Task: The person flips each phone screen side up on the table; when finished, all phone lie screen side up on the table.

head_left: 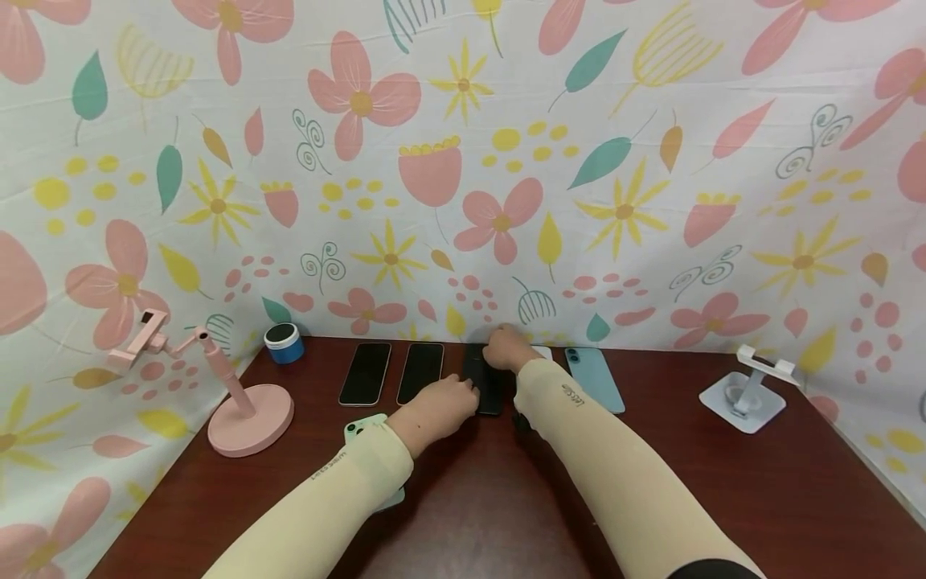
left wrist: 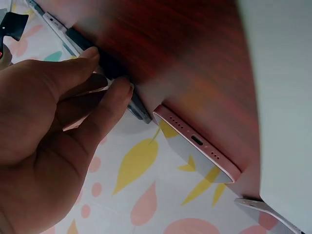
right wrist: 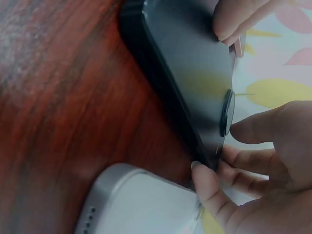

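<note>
A black phone (head_left: pixel 483 398) lies back up in the row of phones at the middle of the table. My left hand (head_left: pixel 440 412) is at its left side; in the right wrist view its fingertips (right wrist: pixel 229 29) touch the phone's back. My right hand (head_left: pixel 506 351) grips the far end, with thumb and fingers (right wrist: pixel 207 183) around the corner by the camera bump (right wrist: pixel 227 112). A white phone (right wrist: pixel 146 200) lies beside it, mostly hidden by the right arm in the head view. Left of the black phone lie two dark-screened phones (head_left: pixel 421 373) (head_left: pixel 365 374).
A light blue phone (head_left: pixel 595 378) lies right of the right forearm. Under the left forearm is a mint green phone (head_left: pixel 391 502). At left stand a pink phone stand (head_left: pixel 249 422) and a blue jar (head_left: pixel 284 347); at right, a white stand (head_left: pixel 745 398). A floral cloth hangs behind.
</note>
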Motion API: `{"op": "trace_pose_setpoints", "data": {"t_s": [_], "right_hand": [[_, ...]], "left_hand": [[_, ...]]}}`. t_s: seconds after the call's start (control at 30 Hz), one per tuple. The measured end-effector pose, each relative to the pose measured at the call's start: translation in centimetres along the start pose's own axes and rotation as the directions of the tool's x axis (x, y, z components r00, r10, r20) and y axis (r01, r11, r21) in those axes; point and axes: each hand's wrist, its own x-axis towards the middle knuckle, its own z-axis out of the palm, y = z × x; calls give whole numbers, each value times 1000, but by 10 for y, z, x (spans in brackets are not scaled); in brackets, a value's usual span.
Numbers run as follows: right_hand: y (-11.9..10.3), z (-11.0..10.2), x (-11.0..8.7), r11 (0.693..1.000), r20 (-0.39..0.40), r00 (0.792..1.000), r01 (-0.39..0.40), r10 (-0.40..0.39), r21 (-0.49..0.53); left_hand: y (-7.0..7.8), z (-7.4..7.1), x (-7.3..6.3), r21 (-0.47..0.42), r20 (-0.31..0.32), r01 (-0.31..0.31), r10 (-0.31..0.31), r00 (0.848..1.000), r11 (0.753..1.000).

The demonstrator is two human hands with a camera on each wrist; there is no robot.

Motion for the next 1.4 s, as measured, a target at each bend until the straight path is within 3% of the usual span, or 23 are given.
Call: {"op": "trace_pose_setpoints", "data": {"t_s": [0.17, 0.43, 0.7, 0.97, 1.1, 1.3, 1.4], "right_hand": [[-1, -6, 1, 999, 46, 998, -36, 37, -24], [-5, -7, 1, 998, 61, 998, 6, -2, -59], [-3, -5, 7, 999, 58, 997, -44, 42, 31], [-4, 1, 22, 997, 90, 994, -63, 68, -52], [-5, 0, 26, 994, 90, 990, -109, 109, -13], [-11, -9, 22, 993, 112, 987, -107, 113, -59], [-12, -13, 18, 990, 114, 984, -139, 138, -1]], "left_hand": [[1, 2, 2, 51, 4, -3, 3, 1000, 999], [-7, 6, 3, -27, -58, -3, 1, 998, 1000], [1, 3, -5, 186, -19, 13, -9, 1000, 982], [1, 8, -8, 191, 18, 29, -33, 999, 981], [-1, 10, -8, 197, 6, 22, -24, 1000, 980], [-2, 10, -10, 204, -10, 7, -5, 1000, 979], [-2, 11, -10, 195, -15, 5, -3, 1000, 981]]}}
